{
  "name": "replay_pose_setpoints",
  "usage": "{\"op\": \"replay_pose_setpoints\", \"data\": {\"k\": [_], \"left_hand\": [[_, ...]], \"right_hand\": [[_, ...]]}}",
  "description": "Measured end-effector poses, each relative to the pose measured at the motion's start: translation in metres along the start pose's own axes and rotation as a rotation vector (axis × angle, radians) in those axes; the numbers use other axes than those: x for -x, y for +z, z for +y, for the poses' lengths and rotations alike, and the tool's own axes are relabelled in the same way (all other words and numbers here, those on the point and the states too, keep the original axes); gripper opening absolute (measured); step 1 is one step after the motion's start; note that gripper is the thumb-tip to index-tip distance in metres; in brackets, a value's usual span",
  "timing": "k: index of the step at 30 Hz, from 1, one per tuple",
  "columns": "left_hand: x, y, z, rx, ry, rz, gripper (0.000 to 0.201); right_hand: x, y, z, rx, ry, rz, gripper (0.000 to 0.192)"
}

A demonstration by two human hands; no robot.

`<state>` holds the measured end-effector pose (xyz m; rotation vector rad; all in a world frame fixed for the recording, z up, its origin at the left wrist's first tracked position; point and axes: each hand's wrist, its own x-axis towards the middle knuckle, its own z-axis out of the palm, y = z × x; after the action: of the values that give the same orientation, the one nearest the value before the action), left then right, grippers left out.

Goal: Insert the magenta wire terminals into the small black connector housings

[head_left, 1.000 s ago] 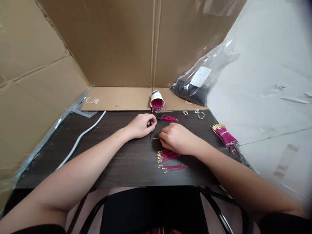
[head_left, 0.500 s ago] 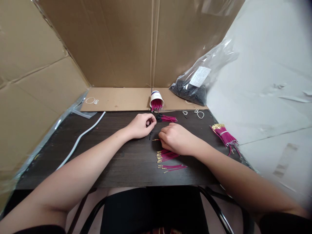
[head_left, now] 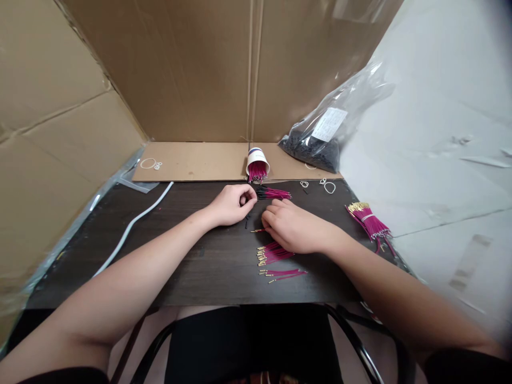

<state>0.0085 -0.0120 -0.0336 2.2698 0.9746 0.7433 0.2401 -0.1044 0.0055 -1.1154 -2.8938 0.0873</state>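
My left hand [head_left: 236,204] rests on the table with thumb and fingertips closed in a pinch; what lies between them is too small to make out. Just below its fingertips are a few small black tubes [head_left: 247,220]. My right hand [head_left: 290,226] is curled closed beside it, and a thin magenta wire [head_left: 259,230] with a gold tip sticks out to the left from under its fingers. Beyond both hands lies a bunch of magenta wires with black sleeved ends [head_left: 274,193]. Nearer me, partly under my right hand, more gold-tipped magenta wires [head_left: 276,253] lie in a loose row.
A tipped paper cup [head_left: 256,154] full of magenta wires lies on a cardboard strip [head_left: 200,160]. At the back right slumps a clear bag of black pieces [head_left: 314,149]. A banded wire bundle [head_left: 370,221] sits at the right edge, a pale tube [head_left: 136,221] at left.
My right hand has shifted very slightly, and a little more of the magenta wire shows at its fingers. My left hand holds the same pinch in the same place.
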Motion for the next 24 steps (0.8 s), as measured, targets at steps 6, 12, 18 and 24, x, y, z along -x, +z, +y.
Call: {"op": "replay_pose_setpoints", "data": {"k": [6, 12, 18, 24], "left_hand": [[0.000, -0.001, 0.003, 0.000, -0.004, -0.003, 0.013], [-0.001, -0.002, 0.005, 0.045, -0.040, -0.020, 0.012], [-0.004, -0.003, 0.005, 0.109, -0.071, -0.010, 0.011], [-0.005, -0.003, 0.000, 0.155, -0.095, -0.014, 0.014]], "right_hand": [[0.000, 0.004, 0.000, 0.021, 0.000, -0.018, 0.018], [-0.001, 0.006, 0.003, -0.009, -0.008, 0.041, 0.015], [-0.007, 0.009, 0.026, -0.354, -0.062, 0.382, 0.010], [-0.011, 0.019, 0.043, -0.531, 0.040, 0.528, 0.016]]}}
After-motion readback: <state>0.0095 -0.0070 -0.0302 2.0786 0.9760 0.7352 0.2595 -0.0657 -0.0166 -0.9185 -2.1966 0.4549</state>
